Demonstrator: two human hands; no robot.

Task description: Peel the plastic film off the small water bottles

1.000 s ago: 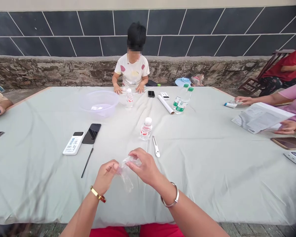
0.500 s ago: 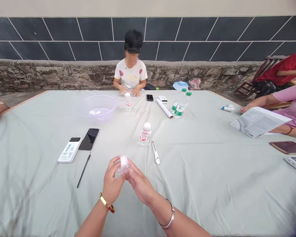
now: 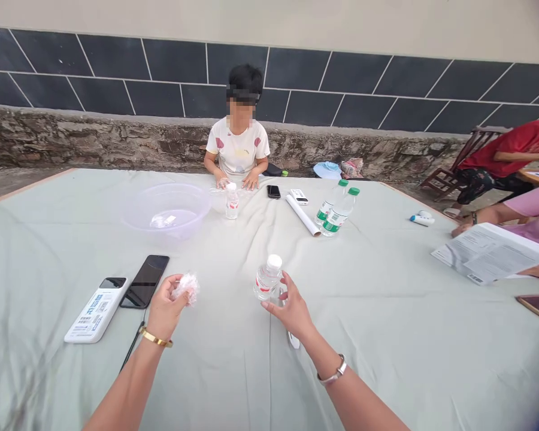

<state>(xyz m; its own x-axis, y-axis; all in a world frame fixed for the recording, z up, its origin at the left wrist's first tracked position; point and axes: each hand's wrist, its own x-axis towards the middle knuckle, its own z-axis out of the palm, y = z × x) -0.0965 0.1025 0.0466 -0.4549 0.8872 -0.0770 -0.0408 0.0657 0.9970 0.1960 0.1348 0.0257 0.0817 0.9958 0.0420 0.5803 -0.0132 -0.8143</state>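
My left hand [image 3: 168, 305] is closed around a crumpled wad of clear plastic [image 3: 187, 290], held above the table left of centre. My right hand [image 3: 291, 308] has its thumb and fingers apart at the right side of a small clear bottle [image 3: 268, 280] with a white cap and red-marked label. The bottle stands upright; whether the fingertips touch it I cannot tell. Partly hidden under my right hand lies a white utility knife [image 3: 293, 340]. A black phone [image 3: 145, 281] and a white power bank [image 3: 97, 311] lie left of my left hand.
A translucent purple basin [image 3: 166, 224], another small bottle [image 3: 232, 202], a paper roll [image 3: 303, 215] and two green-capped bottles [image 3: 336, 214] stand or lie farther back. A person [image 3: 238, 146] sits opposite. At right, another person holds a paper sheet [image 3: 494, 251].
My hands have separated. The left has moved left with the crumpled plastic; the right has let go of it and moved right to the small bottle. The camera view has tilted.
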